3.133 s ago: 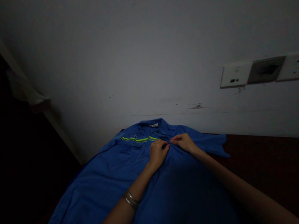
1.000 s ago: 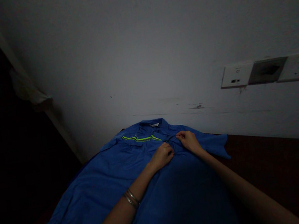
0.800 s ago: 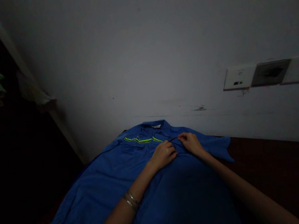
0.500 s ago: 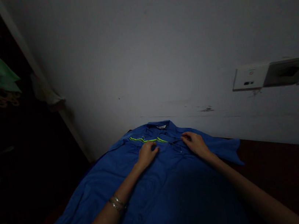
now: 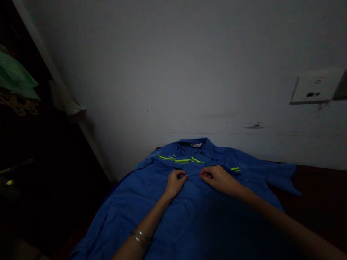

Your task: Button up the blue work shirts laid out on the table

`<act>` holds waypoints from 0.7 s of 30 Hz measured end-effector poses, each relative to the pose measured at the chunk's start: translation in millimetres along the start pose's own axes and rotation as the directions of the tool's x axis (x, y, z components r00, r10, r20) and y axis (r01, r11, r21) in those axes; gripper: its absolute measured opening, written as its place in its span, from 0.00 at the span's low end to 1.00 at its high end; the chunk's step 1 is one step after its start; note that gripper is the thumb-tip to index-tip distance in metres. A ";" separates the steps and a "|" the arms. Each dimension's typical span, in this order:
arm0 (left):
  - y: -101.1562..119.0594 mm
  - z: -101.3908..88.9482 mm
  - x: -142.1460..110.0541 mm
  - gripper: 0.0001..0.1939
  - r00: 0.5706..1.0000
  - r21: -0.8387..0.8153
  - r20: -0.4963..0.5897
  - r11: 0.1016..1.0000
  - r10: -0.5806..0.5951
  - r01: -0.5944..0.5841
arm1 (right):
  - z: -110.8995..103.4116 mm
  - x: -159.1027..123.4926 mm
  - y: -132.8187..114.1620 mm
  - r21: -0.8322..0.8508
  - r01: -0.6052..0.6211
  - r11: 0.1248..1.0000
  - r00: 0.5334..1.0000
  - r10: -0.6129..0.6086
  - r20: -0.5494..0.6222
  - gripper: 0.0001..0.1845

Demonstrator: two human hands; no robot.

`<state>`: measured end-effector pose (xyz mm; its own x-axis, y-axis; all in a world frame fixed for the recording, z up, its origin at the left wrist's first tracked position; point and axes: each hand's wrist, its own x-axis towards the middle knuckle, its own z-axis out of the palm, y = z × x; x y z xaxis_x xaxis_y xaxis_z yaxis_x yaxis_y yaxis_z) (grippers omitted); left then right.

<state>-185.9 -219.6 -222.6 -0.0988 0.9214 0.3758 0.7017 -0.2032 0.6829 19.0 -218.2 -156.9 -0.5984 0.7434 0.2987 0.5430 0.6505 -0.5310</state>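
Two thumb-and-finger pinches, by left hand (image 5: 175,184) and right hand (image 5: 218,178), grip the creased cloth of a blue shirt (image 5: 133,209) spread below the smooth, scuffed wall (image 5: 190,67). Since the earlier frame, they've drawn closer together, and a short yellow-green band (image 5: 236,169) has appeared.

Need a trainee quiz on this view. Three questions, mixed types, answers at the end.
1. Multiple choice: on which side does the person wear the bracelets?
A) Left
B) Right
C) Both

2. True or false: the left hand and the right hand are clasped together.

3. Fill in the blank: the collar of the blue shirt lies at the end nearest the ____.

Key:
1. A
2. False; there is a gap between them
3. wall
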 end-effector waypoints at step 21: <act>3.4 -4.0 -0.2 0.09 1.000 -0.086 0.019 0.996 -0.013 0.014 | 52.9 41.8 26.0 -0.015 0.052 0.999 0.996 -0.051 0.080 0.13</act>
<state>-186.4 -221.8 -217.8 -0.0941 0.9301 0.3552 0.6371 -0.2179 0.7394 -23.1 -178.4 -200.1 -0.6704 0.6945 0.2612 0.5198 0.6907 -0.5026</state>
